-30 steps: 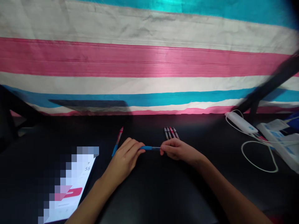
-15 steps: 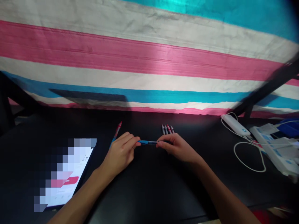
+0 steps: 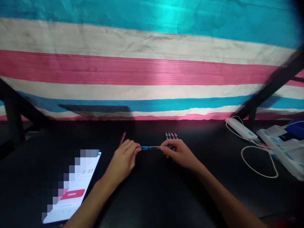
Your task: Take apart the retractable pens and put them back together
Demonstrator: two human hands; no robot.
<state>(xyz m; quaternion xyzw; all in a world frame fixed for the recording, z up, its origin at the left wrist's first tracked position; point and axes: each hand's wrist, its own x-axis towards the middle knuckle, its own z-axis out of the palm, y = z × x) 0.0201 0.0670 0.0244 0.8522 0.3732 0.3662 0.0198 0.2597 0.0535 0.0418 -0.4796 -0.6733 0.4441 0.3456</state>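
Observation:
A blue pen (image 3: 149,147) is stretched level between both hands, just above the black table (image 3: 154,196). My left hand (image 3: 123,160) pinches its left end with fingers closed. My right hand (image 3: 179,153) grips the right end, fingers curled round it. A red pen (image 3: 123,138) lies on the table just behind my left hand, partly hidden by it. Several pens (image 3: 171,135) lie side by side right behind my right hand, their near ends covered by my fingers.
A phone (image 3: 73,186) with a lit timer screen lies at the near left. At the right are a white power bank (image 3: 241,128), a looped white cable (image 3: 258,161) and white packets (image 3: 282,145). A pink, white and teal striped cloth (image 3: 152,69) hangs behind.
Both hands stay on the blue pen; they have shifted slightly and the pen shows a little longer between them. The phone timer has advanced by a second. The view has tilted.

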